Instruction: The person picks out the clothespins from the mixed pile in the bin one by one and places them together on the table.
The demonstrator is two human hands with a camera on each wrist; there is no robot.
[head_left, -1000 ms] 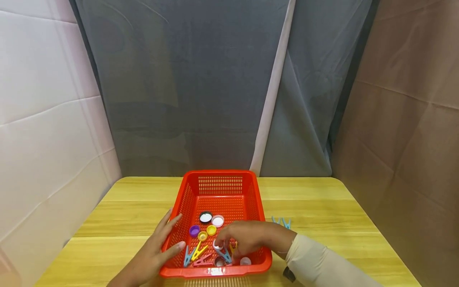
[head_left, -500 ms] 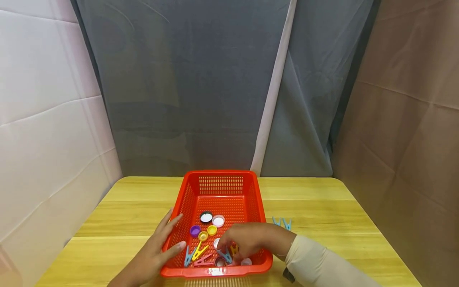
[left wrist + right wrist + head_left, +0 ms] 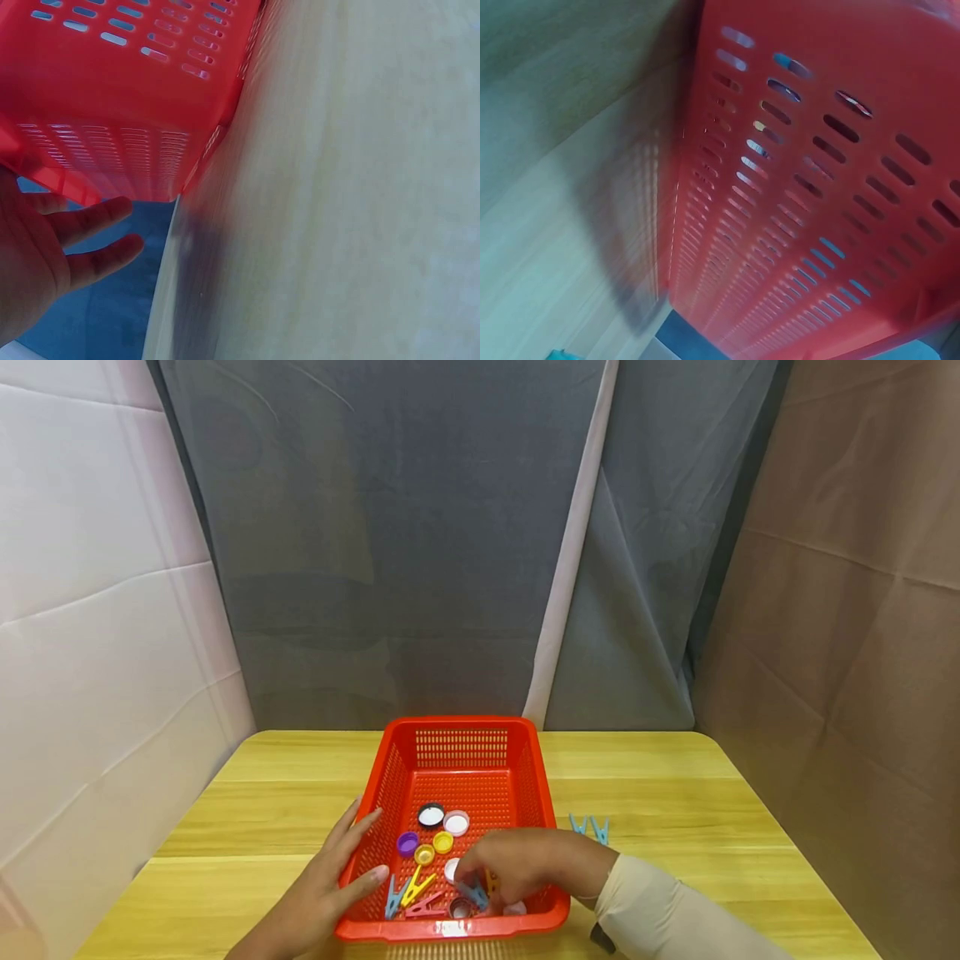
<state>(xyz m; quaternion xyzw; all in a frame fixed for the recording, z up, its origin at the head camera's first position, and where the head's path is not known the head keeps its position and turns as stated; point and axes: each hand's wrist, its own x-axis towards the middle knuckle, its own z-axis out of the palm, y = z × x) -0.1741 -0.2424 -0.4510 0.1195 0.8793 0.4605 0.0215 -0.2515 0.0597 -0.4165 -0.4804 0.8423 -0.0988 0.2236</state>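
A red plastic basket (image 3: 450, 929) sits on the wooden table with its near end toward me. My left hand (image 3: 330, 885) lies at its left rim, fingers spread and thumb over the edge. Inside the basket, my right hand (image 3: 513, 864) reaches down with curled fingers, pinching a blue clothespin (image 3: 474, 894); its fingertips are partly hidden. A yellow clothespin (image 3: 491, 882) shows behind those fingers. To the left lie another blue clothespin (image 3: 395, 897), a yellow clothespin (image 3: 417, 888) and a pink clothespin (image 3: 425, 906). A white cap (image 3: 451, 870) is beside the right fingers.
Farther in the basket are a black-rimmed cap (image 3: 431, 815), a pink-rimmed cap (image 3: 456, 823), a purple cap (image 3: 407, 843) and yellow caps (image 3: 442, 842). Blue clothespins (image 3: 599, 831) stand on the table (image 3: 660, 860) to the right. A grey curtain (image 3: 390, 543) hangs behind.
My right fingers have closed in slightly around the blue clothespin, which has shifted a little to the right. The left hand and the basket have stayed in place.
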